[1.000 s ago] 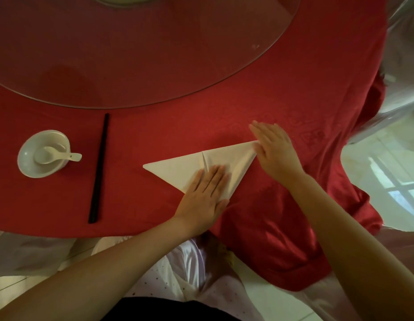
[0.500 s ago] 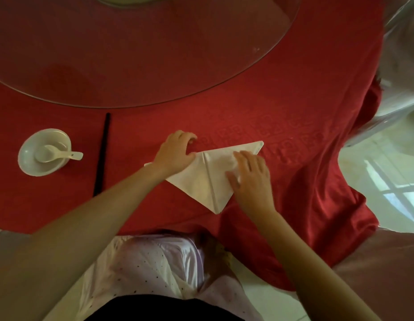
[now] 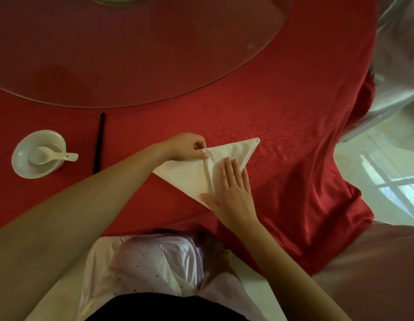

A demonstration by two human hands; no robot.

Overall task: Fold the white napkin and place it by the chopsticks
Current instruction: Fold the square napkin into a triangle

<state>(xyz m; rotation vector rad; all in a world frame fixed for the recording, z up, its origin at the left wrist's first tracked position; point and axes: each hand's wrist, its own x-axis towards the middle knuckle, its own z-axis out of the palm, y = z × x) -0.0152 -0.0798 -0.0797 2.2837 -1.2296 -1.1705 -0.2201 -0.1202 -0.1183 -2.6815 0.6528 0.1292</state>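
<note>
**White napkin pinned in a triangle on the red cloth**

Red cloth (image 3: 259, 107) covers the round table, and a big glass turntable (image 3: 131, 54) takes up its far side. At the far left sits a white bowl (image 3: 38, 154) with a white spoon (image 3: 53, 155) lying in it, handle over the rim to the right. Just right of the bowl lie the black chopsticks (image 3: 99, 144), pointing away from the person; the left forearm crosses over their near end and hides it. Further right, well apart from the chopsticks, the napkin (image 3: 189, 174) lies flat as a triangle with a raised seam down its middle. The left hand (image 3: 185, 147) pinches the far end of that seam between thumb and fingertips. The right hand (image 3: 231, 188) lies flat, fingers together, pressing down the napkin's right half and covering its near point.
</note>
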